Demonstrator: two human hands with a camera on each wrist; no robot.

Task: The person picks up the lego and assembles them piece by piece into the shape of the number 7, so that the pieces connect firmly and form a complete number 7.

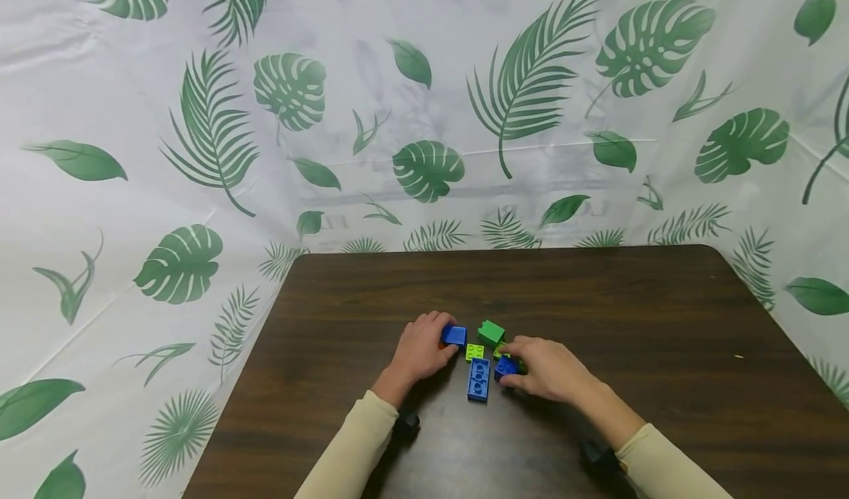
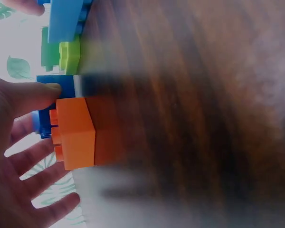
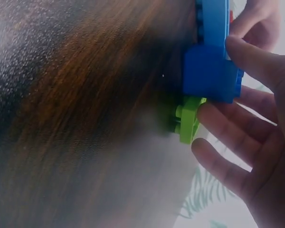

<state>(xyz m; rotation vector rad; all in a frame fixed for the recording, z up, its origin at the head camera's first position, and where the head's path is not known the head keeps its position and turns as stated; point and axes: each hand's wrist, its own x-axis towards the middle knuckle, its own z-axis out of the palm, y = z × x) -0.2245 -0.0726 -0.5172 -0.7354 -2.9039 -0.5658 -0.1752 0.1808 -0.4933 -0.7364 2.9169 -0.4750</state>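
Between thumb and fingers, my left hand [image 1: 422, 346] grips a blue brick [image 1: 454, 335] on the table. An orange brick [image 2: 76, 135] stands beside it, mostly hidden under that hand in the head view. My right hand [image 1: 547, 368] pinches another blue brick [image 1: 506, 367], its thumb on the near side. A lime brick [image 3: 186, 123] lies studs down by the right fingers. Between the hands is a longer blue brick [image 1: 479, 379], hollow side up. Just beyond it sit a small lime brick [image 1: 474, 352] and a green brick [image 1: 491, 332].
The bricks are clustered on a dark wood-grain table [image 1: 358, 292]. A white curtain [image 1: 371, 101] with green leaf prints hangs behind and beside it. Dark wrist devices [image 1: 406, 424] are worn below both hands.
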